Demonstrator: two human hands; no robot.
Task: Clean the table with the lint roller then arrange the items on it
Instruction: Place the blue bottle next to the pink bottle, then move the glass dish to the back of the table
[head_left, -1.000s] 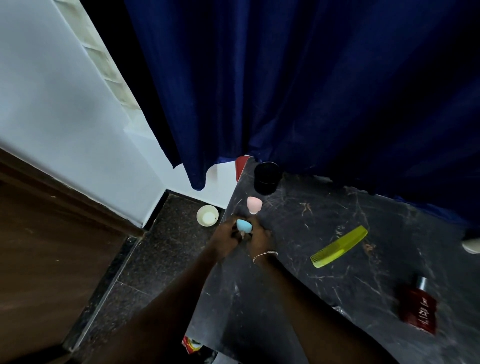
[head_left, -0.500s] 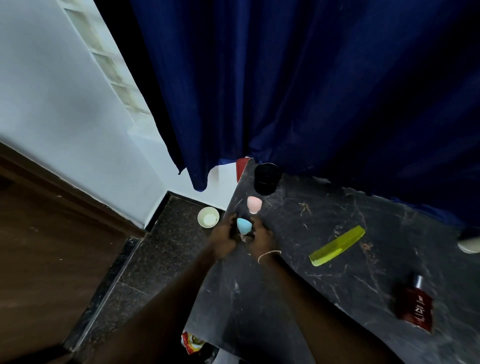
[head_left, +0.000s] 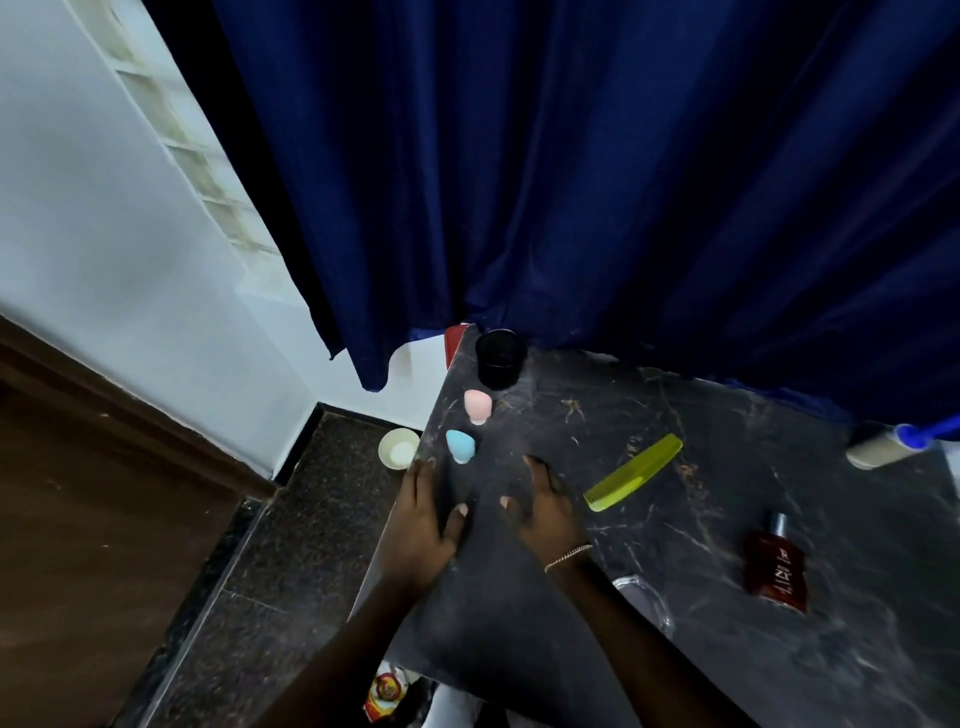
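On the dark marble table (head_left: 727, 649) a blue sponge (head_left: 460, 445) stands near the left edge, just in front of a pink sponge (head_left: 477, 406) and a black jar (head_left: 500, 358). My left hand (head_left: 426, 525) hovers flat at the table's left edge, below the blue sponge, holding nothing. My right hand (head_left: 545, 499), with a bracelet on the wrist, rests open on the table beside it. A green comb (head_left: 634, 473) lies to the right. The lint roller (head_left: 883, 447) lies at the far right edge. A dark red perfume bottle (head_left: 775, 564) lies at the right.
A blue curtain (head_left: 597, 182) hangs behind the table. A small white bowl (head_left: 399, 448) sits on the dark floor left of the table. A clear glass object (head_left: 647, 603) shows beside my right forearm. A white wall and wooden door stand at left.
Both hands have let go of the blue sponge and drawn back toward me; it now stands alone on the table. The lint roller has come into view at right.
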